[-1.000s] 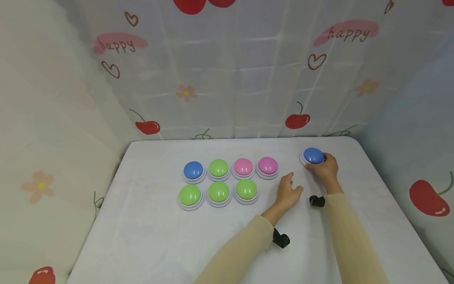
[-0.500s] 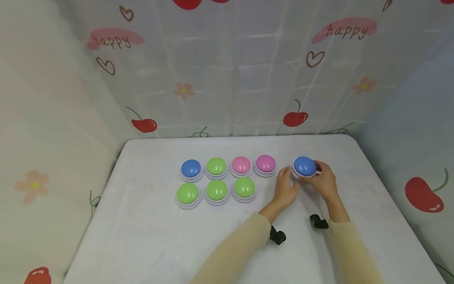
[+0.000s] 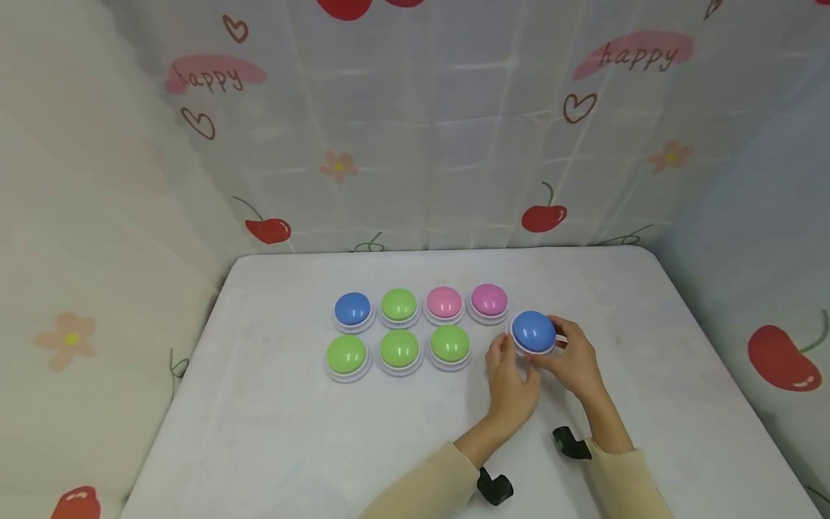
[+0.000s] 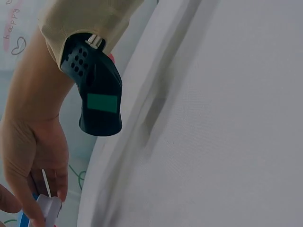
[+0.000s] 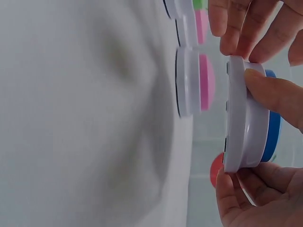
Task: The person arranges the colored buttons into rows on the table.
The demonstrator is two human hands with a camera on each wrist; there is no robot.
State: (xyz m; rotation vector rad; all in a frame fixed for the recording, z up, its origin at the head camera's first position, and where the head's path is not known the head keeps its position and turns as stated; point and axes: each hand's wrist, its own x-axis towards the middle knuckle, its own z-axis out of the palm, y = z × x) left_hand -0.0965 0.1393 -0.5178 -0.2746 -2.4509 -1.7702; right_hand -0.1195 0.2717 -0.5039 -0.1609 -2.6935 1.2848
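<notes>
My right hand [image 3: 573,360] holds a blue-domed push button [image 3: 533,331] with a white round base, thumb along its near side and fingers at its right. The right wrist view shows the button's white base [image 5: 255,118] raised off the table. My left hand [image 3: 509,386] is at the button's left side, with its fingertips [image 5: 229,45] right at the base's edge and its thumb apart. To the left sit a back row of blue [image 3: 353,310], green [image 3: 399,305], pink [image 3: 444,303] and magenta [image 3: 489,300] buttons. Three green buttons [image 3: 450,344] form the front row.
The buttons stand on a white-covered table [image 3: 272,432] with rounded back corners. Behind it hangs a patterned curtain [image 3: 421,144]. Each wrist carries a black camera, such as the right one [image 4: 102,99].
My right hand has brought the blue button from the back right leftward and nearer. My left hand has shifted slightly nearer, and its fingers have come up to the button's left side.
</notes>
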